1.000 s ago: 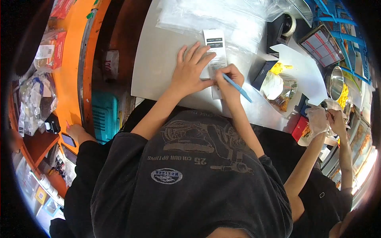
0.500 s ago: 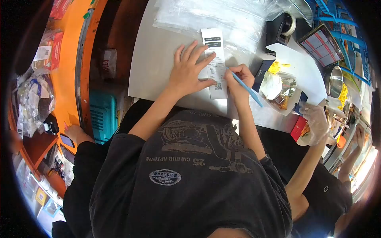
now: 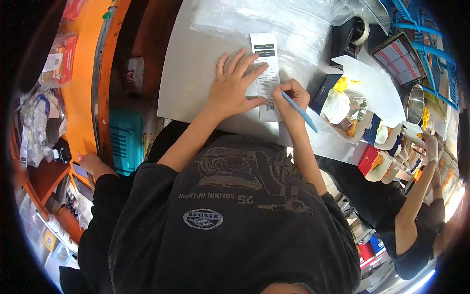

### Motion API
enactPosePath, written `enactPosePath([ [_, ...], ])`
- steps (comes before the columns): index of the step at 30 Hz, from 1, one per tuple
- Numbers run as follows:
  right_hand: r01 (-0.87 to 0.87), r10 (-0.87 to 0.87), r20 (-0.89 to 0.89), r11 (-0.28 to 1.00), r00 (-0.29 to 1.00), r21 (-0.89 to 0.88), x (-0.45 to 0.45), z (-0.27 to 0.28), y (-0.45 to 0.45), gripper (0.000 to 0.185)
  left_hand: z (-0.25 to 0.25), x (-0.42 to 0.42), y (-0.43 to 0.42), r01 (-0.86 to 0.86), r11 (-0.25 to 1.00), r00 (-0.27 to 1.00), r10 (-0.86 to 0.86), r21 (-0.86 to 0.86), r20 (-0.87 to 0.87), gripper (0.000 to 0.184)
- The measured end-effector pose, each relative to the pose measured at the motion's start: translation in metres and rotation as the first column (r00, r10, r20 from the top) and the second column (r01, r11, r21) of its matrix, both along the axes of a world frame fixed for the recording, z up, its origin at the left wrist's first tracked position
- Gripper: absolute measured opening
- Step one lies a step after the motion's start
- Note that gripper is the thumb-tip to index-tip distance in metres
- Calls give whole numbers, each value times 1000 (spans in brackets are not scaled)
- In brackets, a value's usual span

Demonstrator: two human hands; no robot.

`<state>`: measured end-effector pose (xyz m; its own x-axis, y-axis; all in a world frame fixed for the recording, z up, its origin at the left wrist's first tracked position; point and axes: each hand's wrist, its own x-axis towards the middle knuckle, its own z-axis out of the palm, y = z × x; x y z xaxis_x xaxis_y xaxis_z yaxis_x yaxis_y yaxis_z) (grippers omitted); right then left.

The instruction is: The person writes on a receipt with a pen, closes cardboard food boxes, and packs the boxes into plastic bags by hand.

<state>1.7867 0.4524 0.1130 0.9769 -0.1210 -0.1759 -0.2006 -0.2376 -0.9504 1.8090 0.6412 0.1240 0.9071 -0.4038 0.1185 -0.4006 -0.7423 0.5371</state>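
A long white printed receipt (image 3: 266, 81) lies flat on the metal table (image 3: 188, 73). My left hand (image 3: 232, 88) is spread with its fingers apart, its fingertips and thumb resting on the receipt's left side. In my right hand (image 3: 292, 105) is a light blue pen (image 3: 302, 115), gripped as for writing. The pen's tip is beside the receipt's right edge, low down near the printed code; whether it touches the paper I cannot tell. Clear plastic bags (image 3: 259, 19) lie just beyond the receipt.
Open food boxes (image 3: 355, 110) stand to the right, a red box (image 3: 371, 161) among them. Behind are a tape dispenser (image 3: 360, 32), a tablet-like panel (image 3: 399, 59) and a metal bowl (image 3: 415, 104). A co-worker's arm (image 3: 416, 196) is at far right; another person's hand (image 3: 95, 164) is left.
My right hand and the pen have shifted slightly left and tilted. The left hand stays put. At right, the co-worker's gloved hand has drawn away from the boxes, uncovering another open box.
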Motion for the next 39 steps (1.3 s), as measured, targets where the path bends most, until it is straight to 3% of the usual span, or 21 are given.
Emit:
enactPosePath([
  [2,-28,28,-10,999,1000,26,-1,5,-2,11,1,-1,0,3,1000,1000,-3,2,9,80],
  [5,180,-194,50,963,980,199,5,16,6,9,6,2,0,0,1000,1000,0,-15,16,81],
  [8,-5,4,3,991,1000,135,1,17,7,8,3,0,-1,-5,1000,1000,5,-18,21,83],
  [12,66,-58,-38,955,998,290,-5,15,17,8,4,0,1,-1,1000,1000,1,-18,27,82],
  [15,97,-77,-76,949,994,301,-6,20,22,7,4,0,0,-7,1000,999,7,-19,32,80],
  [18,-62,68,-53,992,996,111,-8,3,18,7,2,0,0,-7,1000,999,7,-12,43,77],
  [21,5,-4,28,1000,1000,-2,-9,18,23,9,1,1,0,-6,1000,999,7,-13,44,77],
  [24,-30,33,36,997,999,-75,-11,11,19,9,1,0,0,-7,1000,999,8,-4,48,77],
  [27,80,-80,37,997,996,24,-10,27,25,8,1,0,0,-11,1000,999,12,-21,43,78],
  [30,28,-31,21,995,999,97,-18,-7,16,8,1,0,-1,-13,1000,999,13,5,33,79],
  [33,122,-119,-27,970,993,210,-16,5,24,9,1,0,0,-9,1000,1000,9,-2,23,78],
  [36,-48,48,16,999,999,19,-17,-5,18,10,1,0,0,-2,999,1000,2,32,22,78],
  [39,82,-80,46,995,996,-52,-17,5,22,10,2,0,0,-10,1000,1000,10,-6,29,77],
])
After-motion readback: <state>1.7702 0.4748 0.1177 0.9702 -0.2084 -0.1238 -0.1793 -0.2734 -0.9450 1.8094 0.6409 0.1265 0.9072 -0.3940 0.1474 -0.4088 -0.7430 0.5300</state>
